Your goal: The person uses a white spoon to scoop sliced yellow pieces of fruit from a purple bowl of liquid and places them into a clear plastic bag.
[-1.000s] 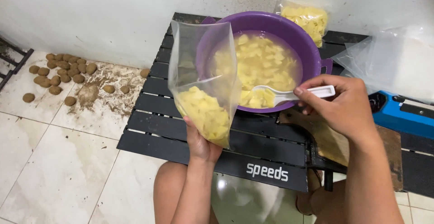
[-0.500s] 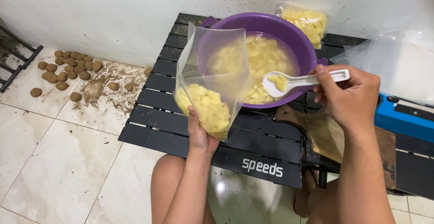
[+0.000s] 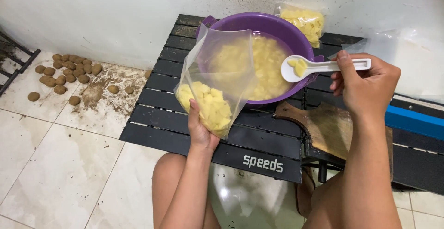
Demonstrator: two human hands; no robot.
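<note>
Wall: I see a plain pale wall (image 3: 115,12) running behind everything, speckled with dark spots near its foot.
Floor: I see large pale tiles (image 3: 51,164), glossy, with a bright glare spot low in the middle.
Dirt: I see a brown smear of soil (image 3: 95,92) on the tiles by the wall.
Table: I see a low black slatted table (image 3: 157,118) standing against the wall.
Rack: I see dark metal bars (image 3: 11,67) at the far left edge.

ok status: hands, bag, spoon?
Left hand grips clear plastic bag of yellow chunks. Right hand holds white plastic spoon, loaded, over purple round basin. Nothing between spoon and bag.
</note>
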